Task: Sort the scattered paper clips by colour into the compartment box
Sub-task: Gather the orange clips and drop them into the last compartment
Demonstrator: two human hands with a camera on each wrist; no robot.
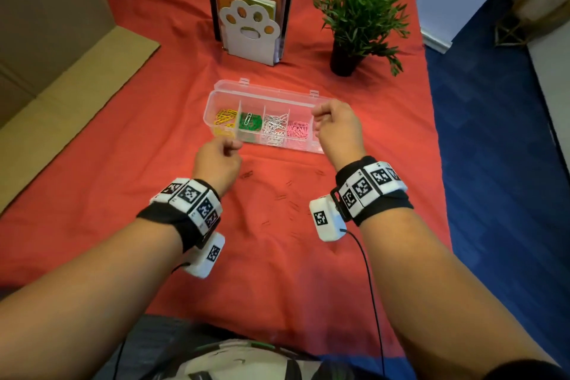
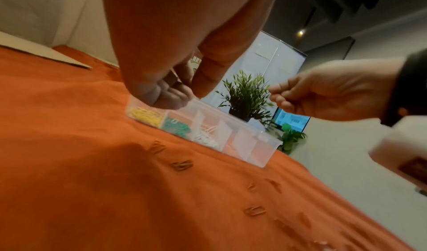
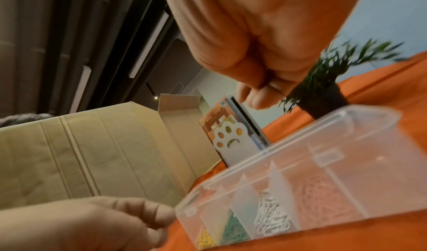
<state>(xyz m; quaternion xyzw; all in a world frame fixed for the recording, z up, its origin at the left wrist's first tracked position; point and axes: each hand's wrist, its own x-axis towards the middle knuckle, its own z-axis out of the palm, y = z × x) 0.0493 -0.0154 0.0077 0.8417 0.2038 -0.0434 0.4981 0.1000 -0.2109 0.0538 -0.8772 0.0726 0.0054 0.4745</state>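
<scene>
Both hands hover with curled fingers, left hand [image 1: 217,160] just before the box [image 1: 303,145], right hand [image 1: 337,129] above its right end; whether either grips a clip, I cannot tell.

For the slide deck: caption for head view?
Both hands hover at the compartment box; orange clips remain unsorted.
</scene>
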